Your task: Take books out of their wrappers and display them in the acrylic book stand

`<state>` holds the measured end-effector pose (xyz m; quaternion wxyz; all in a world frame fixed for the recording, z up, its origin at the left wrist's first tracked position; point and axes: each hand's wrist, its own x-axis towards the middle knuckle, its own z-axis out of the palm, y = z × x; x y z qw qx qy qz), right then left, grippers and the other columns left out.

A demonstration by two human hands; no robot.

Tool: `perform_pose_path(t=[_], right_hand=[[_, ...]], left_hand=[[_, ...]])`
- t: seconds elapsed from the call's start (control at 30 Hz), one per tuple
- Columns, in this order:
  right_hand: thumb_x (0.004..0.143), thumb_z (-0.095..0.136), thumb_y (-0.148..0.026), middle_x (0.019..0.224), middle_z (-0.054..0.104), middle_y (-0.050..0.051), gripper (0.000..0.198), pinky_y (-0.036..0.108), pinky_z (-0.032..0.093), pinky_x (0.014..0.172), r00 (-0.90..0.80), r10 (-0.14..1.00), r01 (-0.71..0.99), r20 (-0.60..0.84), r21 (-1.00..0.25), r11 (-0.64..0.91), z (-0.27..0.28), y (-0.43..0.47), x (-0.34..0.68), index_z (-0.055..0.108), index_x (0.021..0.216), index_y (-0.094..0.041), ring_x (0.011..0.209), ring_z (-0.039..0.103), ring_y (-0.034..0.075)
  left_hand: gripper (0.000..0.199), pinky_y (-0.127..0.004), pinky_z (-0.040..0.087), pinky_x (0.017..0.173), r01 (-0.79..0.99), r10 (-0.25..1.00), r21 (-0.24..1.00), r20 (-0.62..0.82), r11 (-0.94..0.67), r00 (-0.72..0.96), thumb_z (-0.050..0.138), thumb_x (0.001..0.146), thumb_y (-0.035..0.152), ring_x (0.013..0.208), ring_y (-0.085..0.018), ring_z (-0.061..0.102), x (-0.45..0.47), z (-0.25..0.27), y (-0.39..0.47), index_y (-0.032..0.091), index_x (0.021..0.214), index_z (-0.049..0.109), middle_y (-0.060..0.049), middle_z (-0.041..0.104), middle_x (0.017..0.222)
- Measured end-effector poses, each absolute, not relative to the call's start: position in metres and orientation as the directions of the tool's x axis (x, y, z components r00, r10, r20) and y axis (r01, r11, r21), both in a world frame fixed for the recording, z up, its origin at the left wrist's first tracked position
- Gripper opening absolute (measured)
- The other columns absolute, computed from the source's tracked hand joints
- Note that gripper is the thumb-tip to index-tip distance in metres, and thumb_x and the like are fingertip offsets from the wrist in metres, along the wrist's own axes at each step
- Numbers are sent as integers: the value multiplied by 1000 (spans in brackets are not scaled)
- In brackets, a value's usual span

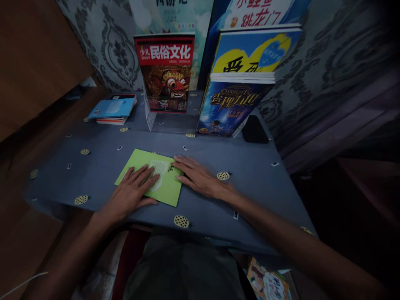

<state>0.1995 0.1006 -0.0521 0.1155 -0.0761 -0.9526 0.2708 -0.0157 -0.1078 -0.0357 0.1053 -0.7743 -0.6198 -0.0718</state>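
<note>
A thin green book [168, 193] lies flat near the front edge of the table, turned at a slant, with a pale printed patch and dark lettering on its cover. My left hand [134, 187] rests on the book's left half, fingers stretched over the cover and covering part of it. At the upper right corner of the book is my right hand [196, 177], its fingers extended and the fingertips touching the edge. Neither hand grips anything.
A clear stand [171, 123] holds a red-topped book [167, 75]. Beside it stand a dark blue book [231, 108] and a blue-yellow book [256, 50]. A small book stack [112, 109] lies at the back left, a black flat object [255, 130] at the right, on a patterned tablecloth [206, 150].
</note>
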Motion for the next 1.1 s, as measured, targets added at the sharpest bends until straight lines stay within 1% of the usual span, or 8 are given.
perform_pose_path(t=[0.13,0.4,0.57,0.67,0.77,0.87,0.97,1.1], right_hand=[[105,43,-46,163,39,11,53,56,31,125,-960,210,77,185,-547,833,-51,99,200,47,152,-23,153,34,27],[106,38,-51,162,41,11,53,55,33,123,-954,230,73,194,-591,803,-45,100,202,53,148,-23,152,35,27],[106,37,-54,161,42,13,55,56,32,123,-956,228,66,185,-619,783,-40,101,206,55,146,-22,152,34,27],[101,45,-60,163,38,12,58,58,31,123,-963,206,54,174,-624,779,-39,102,207,55,147,-25,154,30,29],[95,56,-63,164,37,15,65,58,31,122,-966,193,48,171,-616,786,-43,104,207,54,147,-24,154,30,31],[97,61,-50,160,43,14,55,57,36,120,-948,220,28,229,-629,777,-49,105,205,56,145,-25,151,36,30],[100,58,-35,149,57,11,39,55,41,117,-915,273,-17,298,-702,712,-51,106,205,62,138,-27,142,49,27],[89,72,-44,121,74,9,32,50,50,107,-849,442,-77,291,-895,440,-46,105,206,76,114,-25,119,67,27]], left_hand=[[65,-50,46,112,938,906,-151,252,-311,340,52,96,58,141,-32,51,-21,-32,-101,19,147,50,-17,57,148],[29,-33,59,95,931,843,-124,396,-344,364,51,102,32,116,-23,71,-23,-25,-97,19,124,65,-11,76,117],[28,-30,61,85,939,817,-103,468,-328,337,46,105,33,102,-22,75,-21,-20,-90,16,118,64,-10,79,103],[26,-30,61,84,943,813,-93,485,-319,323,45,105,32,102,-22,75,-19,-20,-89,18,117,63,-9,79,103],[26,-29,60,78,954,802,-61,527,-293,280,43,105,32,91,-20,76,-18,-19,-88,18,112,64,-9,79,98],[28,-26,57,69,969,825,35,533,-243,187,40,106,32,75,-17,74,-15,-13,-85,20,101,65,-6,77,85],[35,-22,48,56,964,859,208,510,-167,39,39,105,36,54,-12,63,-7,1,-82,20,85,63,0,67,65],[43,-20,35,46,854,886,521,397,-1,-241,44,101,44,42,-8,41,7,35,-80,21,66,53,6,42,50]])
